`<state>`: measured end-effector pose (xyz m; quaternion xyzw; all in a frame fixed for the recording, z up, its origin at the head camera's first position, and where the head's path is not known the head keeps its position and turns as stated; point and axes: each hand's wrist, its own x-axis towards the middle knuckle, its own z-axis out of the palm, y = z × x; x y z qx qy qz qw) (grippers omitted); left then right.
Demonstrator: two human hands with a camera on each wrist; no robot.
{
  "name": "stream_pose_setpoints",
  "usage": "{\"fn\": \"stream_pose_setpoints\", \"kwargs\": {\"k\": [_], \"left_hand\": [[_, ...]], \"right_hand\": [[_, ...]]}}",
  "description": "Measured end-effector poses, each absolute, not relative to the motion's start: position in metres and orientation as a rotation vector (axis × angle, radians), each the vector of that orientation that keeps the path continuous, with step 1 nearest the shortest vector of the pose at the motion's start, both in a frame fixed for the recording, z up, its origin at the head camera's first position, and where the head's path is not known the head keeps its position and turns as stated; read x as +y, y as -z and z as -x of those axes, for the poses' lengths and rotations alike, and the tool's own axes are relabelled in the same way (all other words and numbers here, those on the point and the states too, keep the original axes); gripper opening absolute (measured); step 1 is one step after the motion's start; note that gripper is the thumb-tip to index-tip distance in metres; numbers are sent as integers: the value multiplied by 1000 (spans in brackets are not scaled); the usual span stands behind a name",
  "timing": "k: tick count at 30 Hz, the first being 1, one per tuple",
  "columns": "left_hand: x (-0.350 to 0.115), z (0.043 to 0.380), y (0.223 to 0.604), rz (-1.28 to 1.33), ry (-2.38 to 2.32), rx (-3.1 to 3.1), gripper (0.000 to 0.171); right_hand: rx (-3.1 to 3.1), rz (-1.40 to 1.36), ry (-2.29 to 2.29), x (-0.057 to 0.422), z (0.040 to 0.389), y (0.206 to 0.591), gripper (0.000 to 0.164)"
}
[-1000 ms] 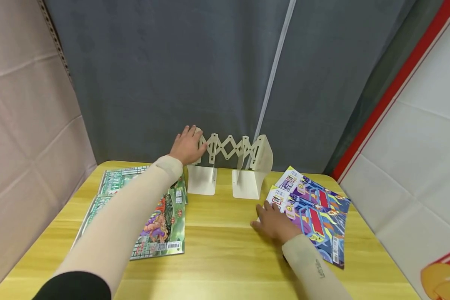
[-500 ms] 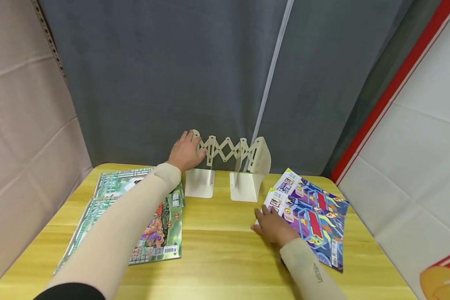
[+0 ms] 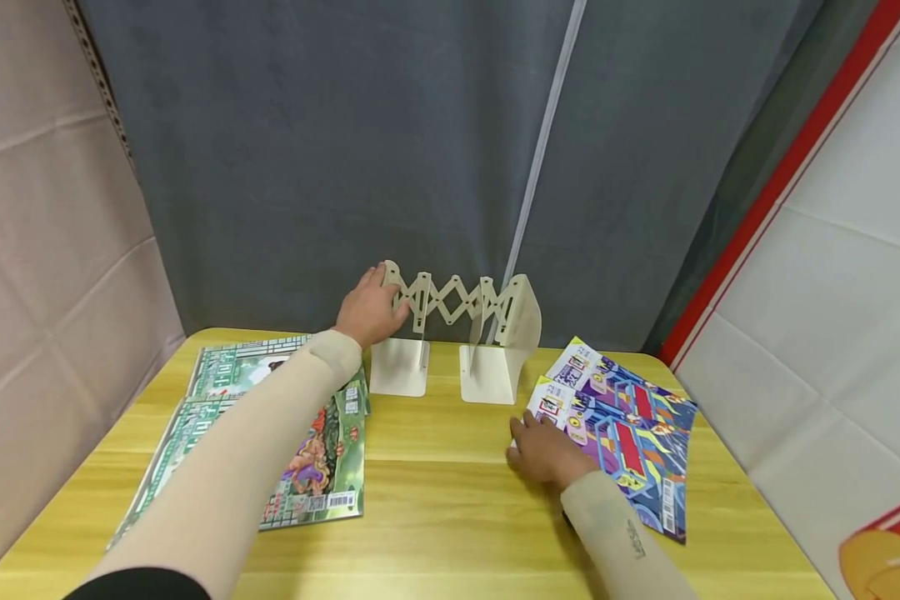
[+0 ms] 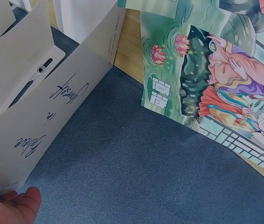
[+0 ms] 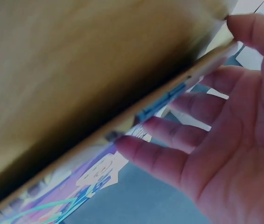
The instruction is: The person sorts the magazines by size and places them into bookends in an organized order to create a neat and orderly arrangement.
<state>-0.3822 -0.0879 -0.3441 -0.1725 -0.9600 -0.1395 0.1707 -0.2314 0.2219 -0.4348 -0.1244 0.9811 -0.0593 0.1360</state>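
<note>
A cream metal extendable bookend (image 3: 453,302) with a zigzag lattice stands at the back of the table. My left hand (image 3: 367,308) grips the top of its left end panel; that panel shows handwriting-style print in the left wrist view. Two overlapping blue-purple magazines (image 3: 633,442) lie at the right. My right hand (image 3: 546,452) rests at the left edge of the nearer one, fingers extended. In the right wrist view, its fingertips (image 5: 127,142) touch along the edge of the magazine, with the thumb set apart from them.
Green illustrated magazines (image 3: 330,467) overlap on the left of the wooden table (image 3: 435,508), partly hidden under the left forearm. A dark grey curtain (image 3: 330,150) hangs right behind the bookend. White panels enclose both sides.
From one second ago to half a second ago the view shifted slightly. Both hands stay almost in place, the left one on the bookend and the right one at the magazine edge.
</note>
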Motion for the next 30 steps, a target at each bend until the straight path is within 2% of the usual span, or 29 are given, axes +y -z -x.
{"fn": "stream_pose_setpoints", "kwargs": {"k": [8,16,30], "left_hand": [[-89,385,345,482,387,-2723,49],[-88,387,347,478,374,-2734,52],[-86,387,345,479,374,-2719,51]], "right_hand": [[2878,436,172,221,236,434,43],[2897,371,131,216,230,436,45],[2975,404,115,219,232,438,25]]}}
